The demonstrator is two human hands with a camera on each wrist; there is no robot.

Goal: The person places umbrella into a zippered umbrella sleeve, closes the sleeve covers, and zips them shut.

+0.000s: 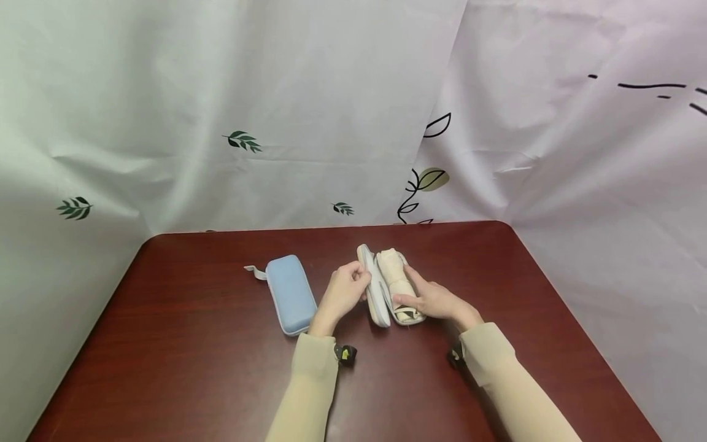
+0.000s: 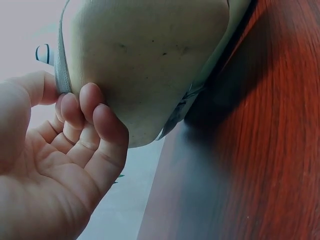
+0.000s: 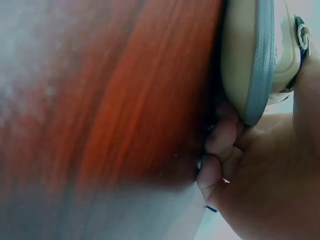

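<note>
A cream zip case (image 1: 377,301) lies unfolded on the table, its lid tipped up on the left side. In its right half sits a rolled cream cloth-like bundle (image 1: 393,270) with a dark-patterned end. My left hand (image 1: 347,287) pinches the lid's zipper edge between thumb and fingertips. The lid's scuffed outer shell (image 2: 150,60) fills much of the left wrist view. My right hand (image 1: 433,299) grips the filled half, thumb over the bundle and fingers along the right side. In the right wrist view, curled fingers (image 3: 222,137) touch the bottom edge below the grey zipper (image 3: 261,65).
A closed light-blue zip case (image 1: 291,294) with a pale strap (image 1: 256,272) lies left of my left hand. The reddish-brown table (image 1: 193,368) ends at the back against a white leaf-printed curtain (image 1: 309,123). Each wrist wears a dark camera band (image 1: 346,355).
</note>
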